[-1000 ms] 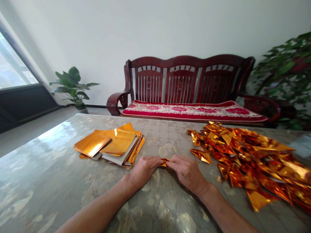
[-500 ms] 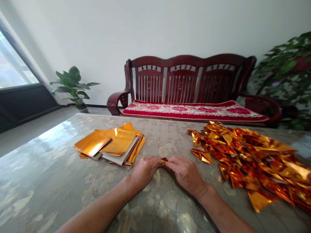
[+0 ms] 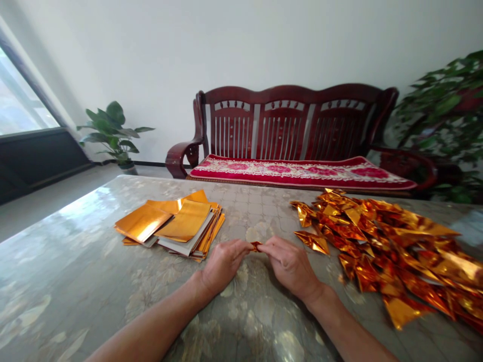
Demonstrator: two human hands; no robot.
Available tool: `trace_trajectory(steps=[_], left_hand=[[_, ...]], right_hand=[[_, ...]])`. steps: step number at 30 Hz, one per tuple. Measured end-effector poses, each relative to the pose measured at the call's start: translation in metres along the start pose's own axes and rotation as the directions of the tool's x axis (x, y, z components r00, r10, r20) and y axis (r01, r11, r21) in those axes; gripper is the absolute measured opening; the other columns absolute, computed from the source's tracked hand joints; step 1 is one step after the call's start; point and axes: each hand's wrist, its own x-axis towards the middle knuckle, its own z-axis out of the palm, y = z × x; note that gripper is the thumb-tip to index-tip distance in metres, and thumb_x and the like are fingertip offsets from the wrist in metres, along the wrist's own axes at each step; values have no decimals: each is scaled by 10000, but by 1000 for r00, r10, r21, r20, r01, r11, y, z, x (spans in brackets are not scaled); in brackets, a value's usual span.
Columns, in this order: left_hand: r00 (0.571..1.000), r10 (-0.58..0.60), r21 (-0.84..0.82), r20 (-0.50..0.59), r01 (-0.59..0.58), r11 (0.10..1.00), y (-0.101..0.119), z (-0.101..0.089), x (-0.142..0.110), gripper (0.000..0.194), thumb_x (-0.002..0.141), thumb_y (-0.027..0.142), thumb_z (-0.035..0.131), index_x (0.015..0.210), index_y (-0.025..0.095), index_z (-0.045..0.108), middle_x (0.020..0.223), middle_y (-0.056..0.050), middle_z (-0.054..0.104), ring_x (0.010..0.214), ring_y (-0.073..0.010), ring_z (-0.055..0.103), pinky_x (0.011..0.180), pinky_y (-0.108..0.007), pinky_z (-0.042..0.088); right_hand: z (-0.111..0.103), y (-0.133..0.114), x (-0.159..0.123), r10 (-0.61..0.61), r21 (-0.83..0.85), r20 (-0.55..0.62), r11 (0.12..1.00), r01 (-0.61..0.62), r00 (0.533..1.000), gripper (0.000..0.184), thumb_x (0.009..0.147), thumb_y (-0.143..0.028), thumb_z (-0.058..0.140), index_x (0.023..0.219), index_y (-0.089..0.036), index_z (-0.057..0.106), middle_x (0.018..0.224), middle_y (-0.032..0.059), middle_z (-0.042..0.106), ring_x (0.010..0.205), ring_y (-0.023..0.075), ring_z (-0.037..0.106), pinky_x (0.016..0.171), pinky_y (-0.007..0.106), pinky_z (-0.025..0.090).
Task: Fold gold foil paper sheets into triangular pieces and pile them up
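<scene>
Between my fingertips is a small piece of folded gold foil paper [image 3: 256, 246], mostly covered by the fingers. My left hand [image 3: 225, 262] pinches its left end, and my right hand [image 3: 290, 264] pinches the right end. Both hands are closed, just above the near middle of the table. To the left of my left hand lies a loose stack of flat gold foil sheets [image 3: 184, 221], some showing a grey-white back. Right of my right hand spreads a heap of folded gold foil pieces [image 3: 377, 241], with one pointed piece [image 3: 312, 242] at its near left edge.
The table [image 3: 94, 281] has a shiny, floral-patterned cover. Behind it stands a dark red wooden bench [image 3: 281, 125] with a red and white floral seat cover [image 3: 298, 170]. Potted plants stand at the left [image 3: 116, 133] and right [image 3: 445, 110]. A clear plastic-looking item [image 3: 470, 226] lies at the right edge.
My hands have shifted slightly, with the fingertips a little farther apart and raised. More of the folded foil paper shows between them. The stack and the heap are unchanged.
</scene>
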Motion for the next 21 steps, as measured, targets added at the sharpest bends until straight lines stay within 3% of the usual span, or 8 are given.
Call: trace_trajectory(steps=[7,15,21], left_hand=[[999,-7,41,37,5,999,-1,1,-3,205,978,204,475,926,211,673,810,4,681,746,-100,623,716,-179,456],[993,50,58,110,-57,997,5,-2,-1,221,985,214,454,881,201,649,774,3,652,717,-103,603,670,-174,433],[992,77,28,102,-80,996,6,-1,-1,223,981,180,453,883,195,654,783,2,667,733,-100,614,687,-171,436]], right_hand=[[2,3,-4,59,66,-34,996,-56,998,322,868,-51,508,977,-242,744,808,25,668,744,137,621,674,222,465],[2,-3,-5,15,49,-19,999,-14,1000,292,842,-34,509,864,-221,732,759,23,655,722,139,602,671,227,441],[1,-7,-3,-12,38,-19,999,13,1000,286,848,-27,492,842,-201,719,744,31,640,723,147,591,677,234,429]])
